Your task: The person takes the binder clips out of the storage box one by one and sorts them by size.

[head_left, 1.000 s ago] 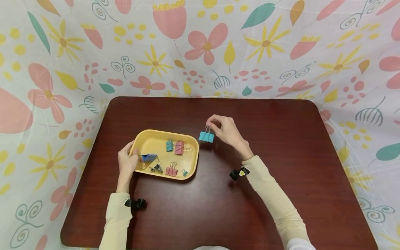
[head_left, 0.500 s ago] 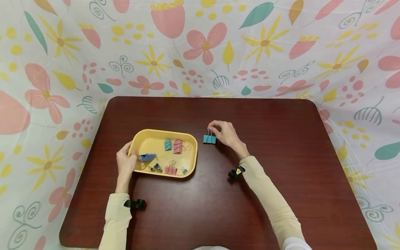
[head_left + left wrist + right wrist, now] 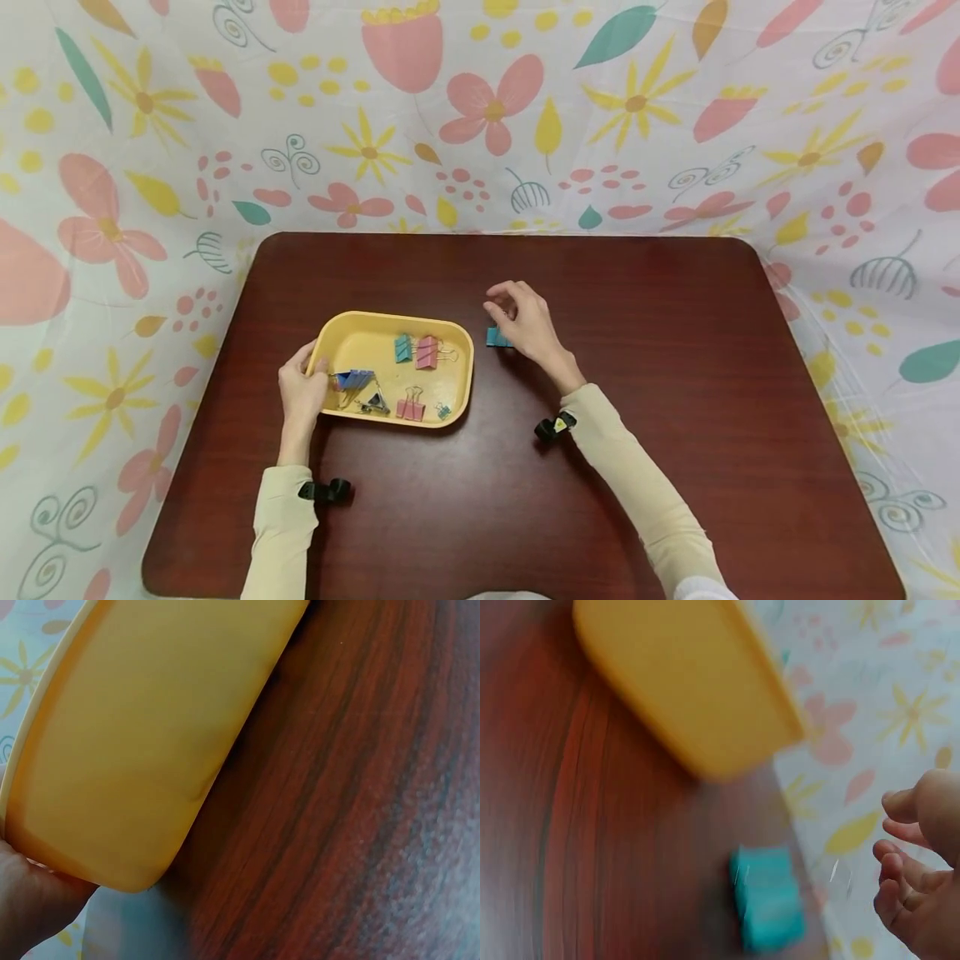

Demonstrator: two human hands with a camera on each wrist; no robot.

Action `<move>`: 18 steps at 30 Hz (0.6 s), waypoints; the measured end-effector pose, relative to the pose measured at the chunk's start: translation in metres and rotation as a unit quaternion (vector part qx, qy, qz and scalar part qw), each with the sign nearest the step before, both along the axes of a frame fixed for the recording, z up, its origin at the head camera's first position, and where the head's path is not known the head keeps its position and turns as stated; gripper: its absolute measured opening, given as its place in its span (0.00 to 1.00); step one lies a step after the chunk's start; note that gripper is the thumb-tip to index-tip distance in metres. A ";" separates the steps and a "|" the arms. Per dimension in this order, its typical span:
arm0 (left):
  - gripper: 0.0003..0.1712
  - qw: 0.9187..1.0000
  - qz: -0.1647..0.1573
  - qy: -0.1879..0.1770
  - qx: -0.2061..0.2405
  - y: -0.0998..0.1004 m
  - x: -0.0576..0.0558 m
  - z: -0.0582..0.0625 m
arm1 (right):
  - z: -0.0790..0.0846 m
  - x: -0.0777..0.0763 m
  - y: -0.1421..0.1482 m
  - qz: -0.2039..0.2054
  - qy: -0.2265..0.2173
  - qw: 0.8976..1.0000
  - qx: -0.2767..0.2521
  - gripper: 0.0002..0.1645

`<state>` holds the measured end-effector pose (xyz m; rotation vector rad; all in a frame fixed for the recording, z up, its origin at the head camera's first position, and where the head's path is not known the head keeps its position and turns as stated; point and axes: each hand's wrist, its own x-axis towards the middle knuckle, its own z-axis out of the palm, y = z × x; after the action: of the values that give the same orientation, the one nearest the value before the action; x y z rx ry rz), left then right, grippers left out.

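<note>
My left hand (image 3: 303, 390) grips the left end of a yellow tray (image 3: 466, 379), thumb over the rim; in the left wrist view only the tray's outer wall (image 3: 150, 742) and part of the hand show. Inside the tray lie binder clips: a pink one (image 3: 427, 352) beside a teal one (image 3: 403, 348), another pink one (image 3: 410, 408), a tiny teal one (image 3: 443, 411), a blue one (image 3: 355, 380) and a dark one (image 3: 375, 403). Just right of the tray, a turquoise binder clip (image 3: 769, 898) sits on the table, partly hidden in the head view by my right hand (image 3: 527, 323), whose loosely bent fingers are off it.
The dark red-brown wooden table (image 3: 675, 400) has rounded corners. Behind it and at both sides hangs a white cloth (image 3: 480, 192) printed with flowers and leaves. Each sleeve carries a small black camera, the right one (image 3: 555, 427) low over the table.
My right hand lowered the turquoise binder clip onto the table right of the tray, then let go of its wire handles and shifted slightly. The left hand keeps its hold on the tray.
</note>
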<state>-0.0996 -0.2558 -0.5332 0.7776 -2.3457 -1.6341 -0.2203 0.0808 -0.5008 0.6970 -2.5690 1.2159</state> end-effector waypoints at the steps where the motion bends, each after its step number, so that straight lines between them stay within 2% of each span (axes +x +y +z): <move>1: 0.21 1.000 0.002 0.000 -0.004 0.000 0.000 0.000 | 0.005 0.004 -0.007 0.006 -0.002 1.000 -0.008 0.13; 6: 0.20 1.000 -0.003 0.004 -0.002 -0.001 0.002 0.001 | 0.021 0.025 -0.036 0.055 -0.028 0.998 -0.002 0.10; 11: 0.21 1.000 -0.010 0.011 0.018 0.001 0.003 0.002 | 0.017 0.038 -0.054 0.091 -0.055 0.992 0.066 0.11; 15: 0.21 1.000 -0.011 0.005 0.017 0.001 0.003 0.002 | 0.014 0.043 -0.062 0.095 -0.072 0.986 0.112 0.15; 18: 0.21 1.000 -0.008 -0.001 0.001 0.000 0.000 0.004 | 0.016 0.044 -0.067 0.091 -0.068 0.985 0.131 0.16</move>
<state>-0.0992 -0.2555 -0.5291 0.7628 -2.3588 -1.6422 -0.1763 0.0137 -0.4850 0.9526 -2.8666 1.0136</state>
